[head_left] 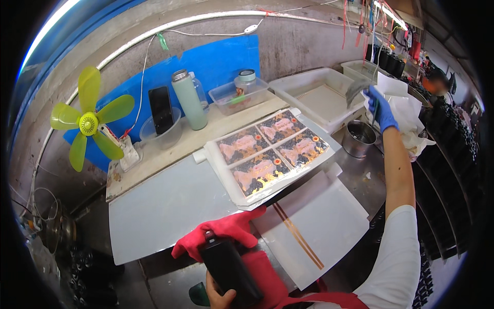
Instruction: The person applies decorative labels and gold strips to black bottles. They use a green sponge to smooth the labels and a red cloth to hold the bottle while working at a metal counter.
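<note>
My left hand (218, 295) is closed around a black bottle (231, 270) with a short neck, held tilted near the lower edge. Red cloth (221, 229) lies behind and beside the bottle. In a blue glove, my right hand (382, 110) reaches out to the far right, its fingers wrapped around a thin dark handle. A grey, curved, blurred end (357, 91) shows beside that hand; its exact kind is unclear. Just below stands a metal cup (359, 139) with dark contents. Four patterned pink, black and gold sheets (257, 172) lie on a white board at the centre.
A yellow-green fan (88, 123) stands at the left. On the wooden shelf (154, 154) are a phone (160, 109) in a clear bowl, a pale green flask (189, 100) and a plastic box (239, 95). A white tray (314, 95) and crumpled paper (406, 110) lie at the back right.
</note>
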Demonstrator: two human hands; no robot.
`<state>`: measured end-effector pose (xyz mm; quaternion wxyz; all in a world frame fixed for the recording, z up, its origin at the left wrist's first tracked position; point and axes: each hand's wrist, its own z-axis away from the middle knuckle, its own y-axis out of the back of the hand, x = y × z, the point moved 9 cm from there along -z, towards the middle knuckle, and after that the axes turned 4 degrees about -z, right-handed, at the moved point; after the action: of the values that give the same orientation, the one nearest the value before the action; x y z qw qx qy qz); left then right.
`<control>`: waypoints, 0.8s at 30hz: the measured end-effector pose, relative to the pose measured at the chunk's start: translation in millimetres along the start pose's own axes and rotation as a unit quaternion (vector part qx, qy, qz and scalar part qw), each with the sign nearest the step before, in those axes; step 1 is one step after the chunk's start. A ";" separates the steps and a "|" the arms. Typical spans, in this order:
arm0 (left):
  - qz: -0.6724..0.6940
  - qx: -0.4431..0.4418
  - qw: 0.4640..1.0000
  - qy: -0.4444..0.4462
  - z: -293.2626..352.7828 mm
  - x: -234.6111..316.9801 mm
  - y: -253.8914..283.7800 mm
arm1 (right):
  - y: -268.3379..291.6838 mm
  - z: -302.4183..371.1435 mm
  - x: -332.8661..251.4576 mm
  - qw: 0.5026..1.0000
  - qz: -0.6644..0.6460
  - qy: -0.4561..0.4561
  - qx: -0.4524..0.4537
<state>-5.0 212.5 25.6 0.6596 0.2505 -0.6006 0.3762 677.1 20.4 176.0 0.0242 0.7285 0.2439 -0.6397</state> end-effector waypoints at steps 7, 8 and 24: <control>0.022 0.012 1.000 -0.018 2.4 -3.1 0.7 | 102.1 -9.6 125.7 0.978 0.079 -0.161 0.104; 0.021 0.012 1.000 -0.012 2.3 -1.7 -0.2 | 96.5 -10.0 118.3 0.982 0.100 -0.136 0.084; 0.041 -0.030 0.998 -0.030 -3.5 -10.9 2.9 | -100.6 142.6 84.3 0.826 0.524 0.207 0.019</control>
<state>-5.2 214.8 14.1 0.6323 0.2168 -0.6410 0.3773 512.2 86.6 98.6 0.2908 0.8624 -0.1878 -0.3694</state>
